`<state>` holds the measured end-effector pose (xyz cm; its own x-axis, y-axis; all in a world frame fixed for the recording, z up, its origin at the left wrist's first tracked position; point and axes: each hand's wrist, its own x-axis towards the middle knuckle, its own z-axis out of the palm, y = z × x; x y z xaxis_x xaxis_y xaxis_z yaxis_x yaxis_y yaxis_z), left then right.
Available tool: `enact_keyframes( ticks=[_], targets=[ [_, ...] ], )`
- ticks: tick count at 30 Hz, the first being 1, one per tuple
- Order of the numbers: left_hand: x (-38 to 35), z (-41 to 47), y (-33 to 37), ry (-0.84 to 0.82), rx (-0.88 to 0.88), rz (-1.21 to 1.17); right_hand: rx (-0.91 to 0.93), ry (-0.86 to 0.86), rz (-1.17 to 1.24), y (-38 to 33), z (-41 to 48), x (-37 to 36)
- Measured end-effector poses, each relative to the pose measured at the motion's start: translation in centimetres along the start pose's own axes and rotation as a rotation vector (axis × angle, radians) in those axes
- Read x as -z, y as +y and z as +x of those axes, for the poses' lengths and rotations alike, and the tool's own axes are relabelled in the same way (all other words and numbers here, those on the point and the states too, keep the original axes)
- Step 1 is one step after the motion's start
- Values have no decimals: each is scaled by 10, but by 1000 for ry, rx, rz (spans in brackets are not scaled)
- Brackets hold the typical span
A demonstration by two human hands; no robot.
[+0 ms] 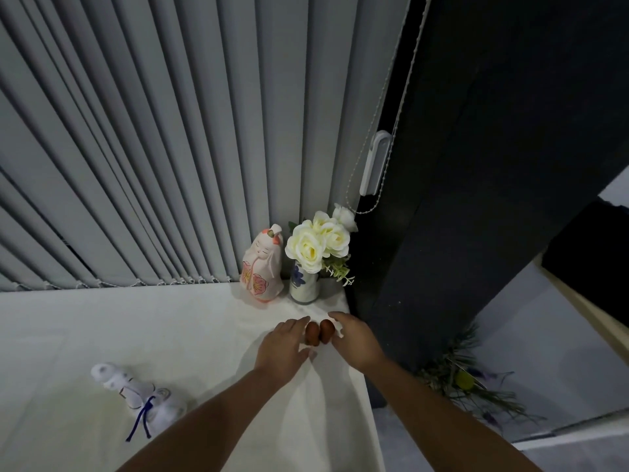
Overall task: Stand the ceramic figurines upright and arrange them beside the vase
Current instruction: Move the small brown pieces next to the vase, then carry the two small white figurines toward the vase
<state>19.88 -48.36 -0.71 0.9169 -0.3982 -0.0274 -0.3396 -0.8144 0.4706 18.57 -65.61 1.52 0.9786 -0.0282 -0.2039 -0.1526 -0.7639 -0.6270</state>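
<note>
Far to my left on the white surface (102, 335), a white figurine with a blue cord (136, 396) is lying on its side, its long axis running from upper left to lower right, well apart from the vase. It is sitting closer to my left arm than my right, so that arm looks like the natural one to fetch it.

Moving right, my left hand (284, 345) is cupping a pair of small brown egg-shaped figurines (318, 332), fingers curled against the left one; I cannot tell how firmly it is gripping. The two brown pieces are touching each other, glossy and rounded, standing on end between my palms.

My right hand (357, 338) is pressing in from the other side, fingers bent around the right one.

Straight ahead of both hands, the pink-patterned doll figurine (262, 267) is already standing upright, just beside the blue-and-white vase (304, 284) of cream roses (316, 240) in the corner. I judge the brown pair needs sliding forward, away from me, toward that vase.
</note>
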Motion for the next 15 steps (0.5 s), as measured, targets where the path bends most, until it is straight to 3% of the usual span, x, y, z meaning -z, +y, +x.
enact_keyframes(
  ticks=[11,15],
  targets=[
    [22,-49,-24,23,60,82,79,165,-135,-21,-58,-22],
    [39,-71,-38,61,82,91,95,144,-139,-40,-69,-43]
  ],
)
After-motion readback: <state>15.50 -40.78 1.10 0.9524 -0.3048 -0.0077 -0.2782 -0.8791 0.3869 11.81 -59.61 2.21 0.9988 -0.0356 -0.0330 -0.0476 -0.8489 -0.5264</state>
